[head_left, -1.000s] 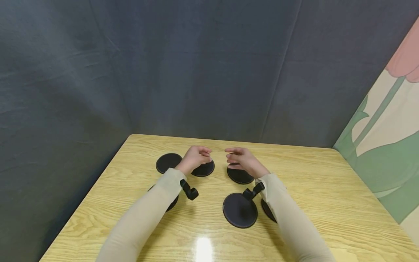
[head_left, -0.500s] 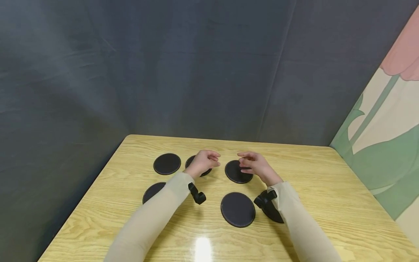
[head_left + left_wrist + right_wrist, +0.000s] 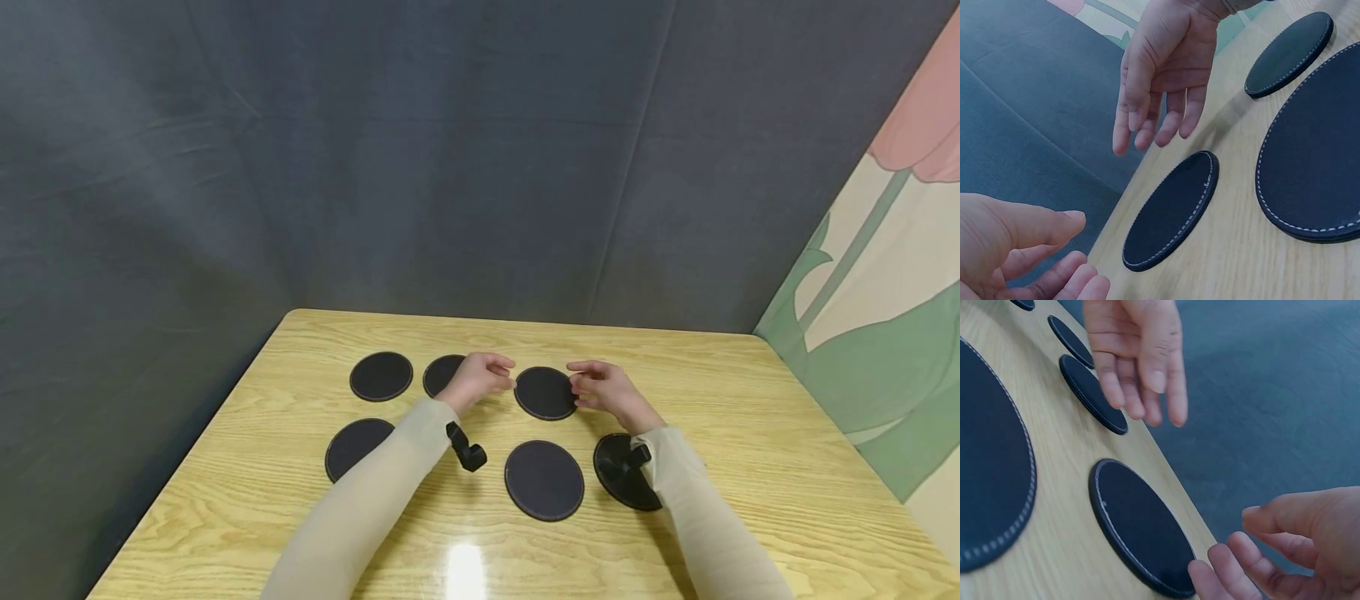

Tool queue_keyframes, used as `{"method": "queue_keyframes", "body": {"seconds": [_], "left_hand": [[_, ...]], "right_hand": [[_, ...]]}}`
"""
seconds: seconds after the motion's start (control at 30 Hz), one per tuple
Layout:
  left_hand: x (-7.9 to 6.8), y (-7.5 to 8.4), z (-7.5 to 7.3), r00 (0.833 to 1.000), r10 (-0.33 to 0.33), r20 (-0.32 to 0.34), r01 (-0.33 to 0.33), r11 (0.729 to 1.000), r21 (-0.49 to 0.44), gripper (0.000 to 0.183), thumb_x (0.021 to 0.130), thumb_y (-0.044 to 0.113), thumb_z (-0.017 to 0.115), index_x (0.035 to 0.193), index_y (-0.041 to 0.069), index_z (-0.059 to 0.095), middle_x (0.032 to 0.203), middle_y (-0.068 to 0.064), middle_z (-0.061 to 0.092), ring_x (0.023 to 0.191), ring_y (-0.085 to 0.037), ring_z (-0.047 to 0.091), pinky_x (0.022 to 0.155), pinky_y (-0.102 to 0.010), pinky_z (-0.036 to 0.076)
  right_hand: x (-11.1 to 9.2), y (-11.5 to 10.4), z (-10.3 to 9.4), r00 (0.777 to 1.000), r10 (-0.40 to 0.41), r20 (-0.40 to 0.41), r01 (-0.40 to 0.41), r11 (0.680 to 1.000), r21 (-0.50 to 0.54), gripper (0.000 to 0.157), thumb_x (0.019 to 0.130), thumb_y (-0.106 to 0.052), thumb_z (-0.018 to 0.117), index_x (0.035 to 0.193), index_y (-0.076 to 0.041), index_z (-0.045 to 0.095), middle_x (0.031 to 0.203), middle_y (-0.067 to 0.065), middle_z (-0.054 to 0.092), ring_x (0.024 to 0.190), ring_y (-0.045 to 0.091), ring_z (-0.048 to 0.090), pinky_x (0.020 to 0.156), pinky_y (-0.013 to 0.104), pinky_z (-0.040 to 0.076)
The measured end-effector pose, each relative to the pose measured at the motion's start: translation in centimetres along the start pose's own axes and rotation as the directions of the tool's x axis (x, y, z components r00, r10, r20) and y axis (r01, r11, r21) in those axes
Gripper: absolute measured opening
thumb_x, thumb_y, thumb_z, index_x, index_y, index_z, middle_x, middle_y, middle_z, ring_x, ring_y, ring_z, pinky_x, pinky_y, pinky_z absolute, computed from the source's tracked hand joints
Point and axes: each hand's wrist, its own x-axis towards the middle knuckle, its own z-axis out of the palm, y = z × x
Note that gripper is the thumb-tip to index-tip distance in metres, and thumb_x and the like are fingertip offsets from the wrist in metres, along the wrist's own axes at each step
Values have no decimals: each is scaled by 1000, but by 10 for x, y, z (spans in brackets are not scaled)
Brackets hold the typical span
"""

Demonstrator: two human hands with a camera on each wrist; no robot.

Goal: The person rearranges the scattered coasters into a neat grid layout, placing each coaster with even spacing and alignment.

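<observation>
Between my two hands lies a round black coaster (image 3: pixel 544 393) with pale stitching around its edge, flat on the wooden table. My left hand (image 3: pixel 480 379) hovers at its left side, fingers relaxed and slightly bent, holding nothing. On the other side my right hand (image 3: pixel 609 390) hovers with fingertips right by the coaster's right rim, also holding nothing. The left wrist view has the coaster (image 3: pixel 1172 212) below both hands, with the right palm (image 3: pixel 1169 69) facing it. In the right wrist view, the right fingers (image 3: pixel 1229 572) overlap the coaster's near edge.
More black coasters lie around: one partly behind my left hand (image 3: pixel 442 373), one at back left (image 3: pixel 381 376), one under my left forearm (image 3: pixel 356 446), one in the front middle (image 3: pixel 544 481), one by my right wrist (image 3: pixel 622 479). A dark curtain (image 3: pixel 450 167) hangs behind the table (image 3: pixel 247 467).
Both hands have shifted to the right over the table, from left of the back-right coaster and over it to its two sides. The coasters lie where they were.
</observation>
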Motion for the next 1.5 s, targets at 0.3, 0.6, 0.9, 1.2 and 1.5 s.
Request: {"method": "queue_keyframes", "body": {"seconds": [0.3, 0.6, 0.9, 1.2, 1.5], "left_hand": [[4, -10, 7, 999, -31, -9, 31, 999, 10, 40, 86, 1, 70, 125, 0, 61, 111, -15, 61, 94, -21, 63, 88, -39, 55], [3, -14, 13, 999, -34, 7, 34, 999, 6, 43, 84, 0, 70, 126, -2, 60, 117, -22, 58, 95, -22, 60, 90, -40, 55], [5, -17, 18, 999, -36, -15, 36, 998, 49, 45, 83, 0, 72, 126, -2, 60, 114, -19, 59, 96, -24, 61, 87, -37, 56], [7, -17, 25, 998, -50, -42, 52, 997, 54, 45, 81, -2, 72, 125, -2, 60, 118, -18, 56, 102, -25, 58, 87, -34, 56], [7, -15, 32, 995, -66, -80, 70, 996, 55, 45, 82, -3, 71, 126, -2, 59, 125, -20, 53, 111, -30, 57, 85, -32, 57]], "right_hand": [[-2, 7, -11, 1000, 30, 2, -30, 1000, -8, 45, 99, -4, 48, 139, 13, 39, 114, 19, 56, 97, 21, 65, 89, 40, 56], [-1, 13, -8, 996, 89, -19, -89, 996, -12, 45, 98, -5, 50, 138, 13, 41, 116, 19, 57, 86, 10, 61, 80, 27, 57], [3, 15, -7, 996, 81, -22, -82, 997, -16, 44, 97, -2, 49, 138, 14, 41, 119, 22, 55, 90, 10, 61, 80, 28, 58], [2, 14, -1, 997, 70, -31, -71, 997, -40, 43, 97, -2, 51, 136, 14, 42, 123, 25, 55, 93, 9, 59, 80, 28, 58], [3, 12, 3, 996, 89, -27, -90, 995, -52, 44, 98, -3, 50, 137, 14, 42, 132, 29, 49, 99, 15, 59, 82, 30, 58]]}}
